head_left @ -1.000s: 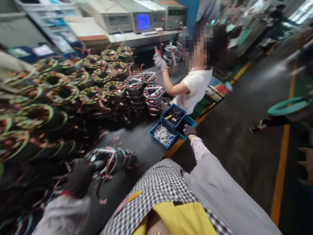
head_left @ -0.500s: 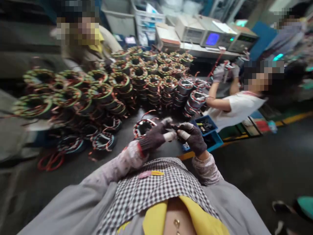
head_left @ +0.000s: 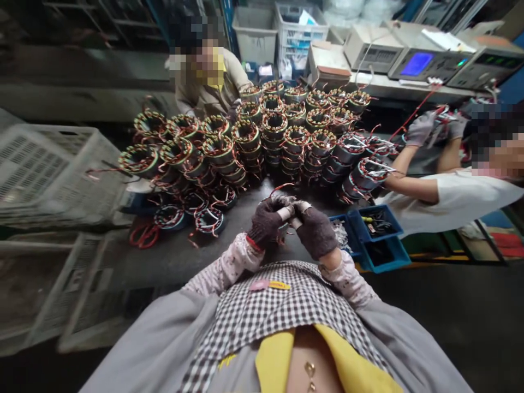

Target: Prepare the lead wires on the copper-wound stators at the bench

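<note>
My left hand point(head_left: 268, 222), in a dark knitted glove with pale-wrapped fingertips, is closed in a pinch at the middle of the bench. My right hand point(head_left: 316, 232), gloved and wrapped alike, is closed too, its fingertips meeting those of the left. What lies between the fingers is hidden. Both hands are over a wire-wound motor stator, mostly covered by them. An orange lead wire point(head_left: 282, 187) of it sticks up behind my left hand.
Stacked stators point(head_left: 274, 123) fill the bench's far side. Loose stators point(head_left: 209, 221) and a red wire coil point(head_left: 144, 236) lie left. Blue bins point(head_left: 379, 222) stand right. Co-workers are at far left and right, near test instruments point(head_left: 421, 64). White crates point(head_left: 61, 164) stand at left.
My hands have come together over the stator, hiding it. The dark small thing seen between my fingers before no longer shows. The view has swung right and steadied.
</note>
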`<move>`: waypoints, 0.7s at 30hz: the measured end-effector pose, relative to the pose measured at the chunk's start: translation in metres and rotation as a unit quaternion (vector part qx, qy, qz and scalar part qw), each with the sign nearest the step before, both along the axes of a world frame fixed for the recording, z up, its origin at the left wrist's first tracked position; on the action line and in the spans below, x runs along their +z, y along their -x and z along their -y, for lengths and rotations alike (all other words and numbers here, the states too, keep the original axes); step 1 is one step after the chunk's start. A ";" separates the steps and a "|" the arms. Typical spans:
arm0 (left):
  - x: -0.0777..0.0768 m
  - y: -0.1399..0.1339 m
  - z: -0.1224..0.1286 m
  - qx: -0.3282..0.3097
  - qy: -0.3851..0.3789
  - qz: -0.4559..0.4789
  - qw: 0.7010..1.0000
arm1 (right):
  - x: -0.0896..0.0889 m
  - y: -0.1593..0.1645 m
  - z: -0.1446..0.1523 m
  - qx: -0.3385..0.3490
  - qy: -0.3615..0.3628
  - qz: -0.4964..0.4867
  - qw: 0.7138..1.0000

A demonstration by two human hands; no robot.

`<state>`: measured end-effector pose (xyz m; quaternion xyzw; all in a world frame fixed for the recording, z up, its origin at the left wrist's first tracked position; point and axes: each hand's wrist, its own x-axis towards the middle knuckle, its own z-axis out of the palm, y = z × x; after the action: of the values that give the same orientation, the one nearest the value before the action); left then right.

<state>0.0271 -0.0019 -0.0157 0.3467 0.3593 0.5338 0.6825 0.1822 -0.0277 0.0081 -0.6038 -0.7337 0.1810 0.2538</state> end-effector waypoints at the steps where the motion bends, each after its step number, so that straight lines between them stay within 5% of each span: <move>1: 0.000 0.000 0.000 0.016 0.003 -0.003 1.000 | -0.002 0.001 -0.002 0.006 0.004 -0.019 1.000; 11: 0.007 -0.001 0.007 0.018 -0.160 -0.178 0.971 | -0.014 0.004 -0.004 -0.029 0.017 0.044 0.998; 17: -0.004 0.001 0.002 0.029 -0.016 -0.086 0.996 | -0.013 0.009 -0.001 -0.005 0.022 -0.103 0.994; 21: -0.009 0.005 0.002 0.029 -0.016 -0.086 0.996 | -0.014 0.007 0.002 0.004 0.036 -0.121 0.992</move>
<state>0.0224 -0.0040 -0.0247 0.3915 0.4183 0.5267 0.6279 0.1748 -0.0293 -0.0059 -0.5836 -0.6928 0.2798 0.3180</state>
